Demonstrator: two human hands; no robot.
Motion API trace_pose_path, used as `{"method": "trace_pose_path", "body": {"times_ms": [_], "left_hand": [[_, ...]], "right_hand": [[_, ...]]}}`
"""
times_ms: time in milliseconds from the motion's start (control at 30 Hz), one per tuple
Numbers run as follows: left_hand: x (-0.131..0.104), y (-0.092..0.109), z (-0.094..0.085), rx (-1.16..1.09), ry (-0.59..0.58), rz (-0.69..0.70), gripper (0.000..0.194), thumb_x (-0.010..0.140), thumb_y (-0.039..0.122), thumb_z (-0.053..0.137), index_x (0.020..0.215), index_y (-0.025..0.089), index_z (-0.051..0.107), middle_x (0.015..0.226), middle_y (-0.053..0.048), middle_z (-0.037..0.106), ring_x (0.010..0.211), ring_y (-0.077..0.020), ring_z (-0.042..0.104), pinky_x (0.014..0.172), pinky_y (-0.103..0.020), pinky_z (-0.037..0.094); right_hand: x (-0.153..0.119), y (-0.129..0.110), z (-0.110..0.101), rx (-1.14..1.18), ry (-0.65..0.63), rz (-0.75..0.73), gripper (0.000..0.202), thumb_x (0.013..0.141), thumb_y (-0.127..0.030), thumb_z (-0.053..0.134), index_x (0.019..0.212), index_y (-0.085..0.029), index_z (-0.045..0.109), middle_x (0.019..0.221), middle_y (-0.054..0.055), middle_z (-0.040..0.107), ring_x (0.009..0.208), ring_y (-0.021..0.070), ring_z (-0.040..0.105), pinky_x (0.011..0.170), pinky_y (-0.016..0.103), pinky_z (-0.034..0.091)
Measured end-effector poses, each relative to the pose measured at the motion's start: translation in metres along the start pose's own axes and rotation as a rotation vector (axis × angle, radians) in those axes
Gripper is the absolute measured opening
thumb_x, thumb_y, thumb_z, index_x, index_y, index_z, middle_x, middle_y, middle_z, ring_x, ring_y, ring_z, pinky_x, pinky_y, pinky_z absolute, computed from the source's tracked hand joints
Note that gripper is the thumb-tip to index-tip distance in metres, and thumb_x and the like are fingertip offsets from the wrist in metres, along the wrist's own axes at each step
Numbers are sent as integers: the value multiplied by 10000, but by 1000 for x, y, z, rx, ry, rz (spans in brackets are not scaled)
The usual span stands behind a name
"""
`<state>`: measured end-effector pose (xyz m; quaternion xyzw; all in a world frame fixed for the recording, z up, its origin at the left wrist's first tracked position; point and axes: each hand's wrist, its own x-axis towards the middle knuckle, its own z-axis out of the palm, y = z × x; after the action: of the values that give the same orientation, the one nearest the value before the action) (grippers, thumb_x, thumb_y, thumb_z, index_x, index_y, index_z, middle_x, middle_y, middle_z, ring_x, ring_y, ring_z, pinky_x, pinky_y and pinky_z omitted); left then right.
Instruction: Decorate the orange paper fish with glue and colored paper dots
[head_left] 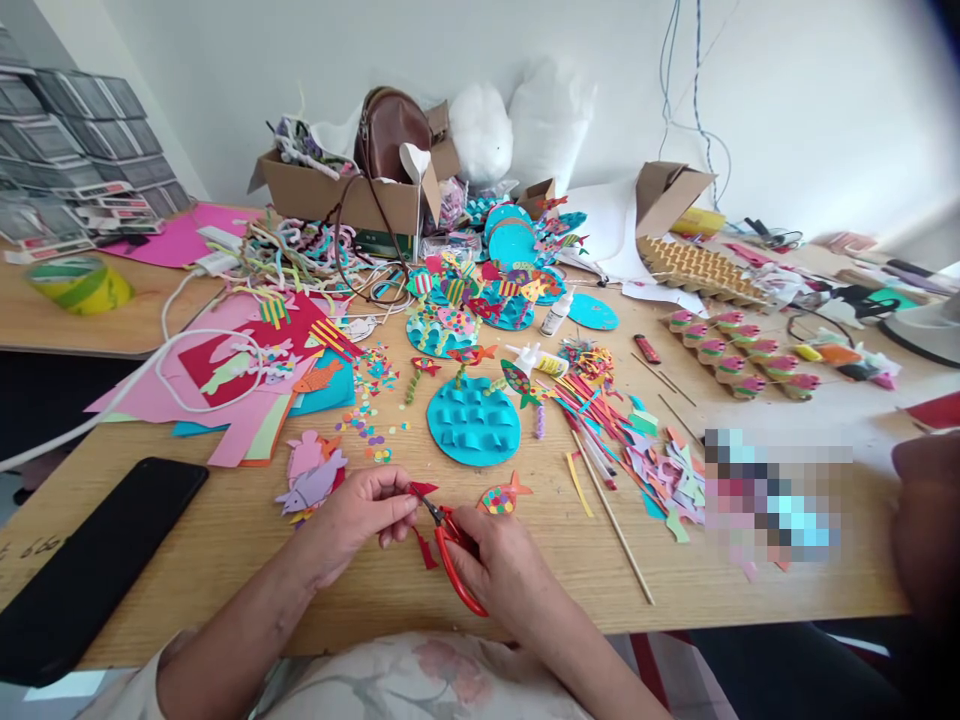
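My left hand (364, 515) is closed in a pinch on a small piece of red paper (425, 489), at the table's front middle. My right hand (504, 552) grips red-handled scissors (454, 578), whose dark blades point up-left and touch or nearly touch the red paper. A red scrap (427, 552) lies just below the blades. Beyond my right hand rests a paper fish (498, 499) with coloured dots and an orange tail. Farther off is a blue paper oval (474, 445) with raised curled strips. Purple and pink fish cutouts (311, 485) lie left of my left hand.
Glue bottles (551, 363), paper strips (592, 405) and a wooden stick (615, 520) lie to the right. A black phone-shaped slab (97, 560) and a white cable (112, 420) are on the left. A cardboard box (337, 195) stands behind. Another person shows at the right edge.
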<state>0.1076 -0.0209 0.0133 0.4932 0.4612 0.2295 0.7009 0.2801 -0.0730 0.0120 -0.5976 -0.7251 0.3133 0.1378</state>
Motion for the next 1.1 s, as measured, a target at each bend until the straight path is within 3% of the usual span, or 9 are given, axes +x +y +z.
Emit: {"method": "trace_pose_path", "body": {"times_ms": [133, 233, 333, 533, 767, 900, 1000, 1100], "left_hand": [[-1, -2, -8, 145, -53, -15, 242, 709, 363, 561, 830, 154, 556, 578, 33, 546, 499, -90, 468, 415, -178, 304], [-1, 3, -15, 290, -26, 58, 269, 743, 363, 533, 927, 171, 573, 728, 2, 611, 594, -110, 511, 480, -193, 356], [2, 7, -17, 408, -20, 172, 219, 766, 347, 499, 858, 175, 599, 803, -4, 626, 687, -127, 526, 584, -210, 383], [11, 7, -11, 609, -51, 174, 197, 729, 318, 472, 657, 163, 570, 637, 22, 544, 595, -119, 454, 525, -207, 330], [12, 2, -11, 507, -54, 80, 219, 712, 367, 459, 643, 166, 514, 559, 44, 458, 529, -108, 421, 491, -207, 315], [12, 5, -12, 417, 71, 143, 215, 665, 374, 489, 612, 166, 501, 564, 43, 456, 542, -103, 408, 517, -209, 318], [9, 10, -8, 319, 103, 136, 211, 650, 374, 522, 612, 168, 490, 548, 49, 446, 514, -92, 388, 491, -202, 303], [6, 14, 1, 219, 59, 120, 224, 675, 387, 538, 653, 168, 493, 569, 48, 450, 495, -83, 381, 465, -194, 301]], "right_hand": [[-2, 0, 1, -30, -36, 35, 213, 807, -250, 452, 632, -156, 531, 555, 24, 555, 484, 95, 400, 467, 214, 226], [-3, 0, 2, -60, -59, 47, 216, 810, -259, 454, 650, -152, 553, 579, 37, 579, 499, 101, 417, 469, 217, 222], [-3, 0, 2, -94, -78, 58, 219, 812, -269, 454, 673, -152, 576, 616, 55, 616, 525, 112, 452, 476, 223, 223], [-6, -1, 0, -166, -127, 86, 241, 811, -287, 450, 680, -158, 605, 631, 70, 653, 529, 124, 498, 476, 236, 218], [-7, -2, -1, -183, -182, 95, 254, 808, -307, 444, 689, -163, 615, 666, 78, 665, 564, 138, 535, 487, 241, 235], [-16, -2, -13, -102, -168, 65, 218, 802, -309, 456, 664, -174, 559, 642, 36, 621, 550, 119, 484, 495, 235, 250], [-19, -2, -23, 104, -81, 71, 216, 804, -357, 473, 678, -181, 494, 609, -8, 538, 550, 107, 433, 505, 224, 278], [-11, -5, -27, 369, 86, 104, 183, 774, -357, 515, 733, -188, 461, 598, -44, 448, 548, 100, 392, 507, 215, 302]]}}
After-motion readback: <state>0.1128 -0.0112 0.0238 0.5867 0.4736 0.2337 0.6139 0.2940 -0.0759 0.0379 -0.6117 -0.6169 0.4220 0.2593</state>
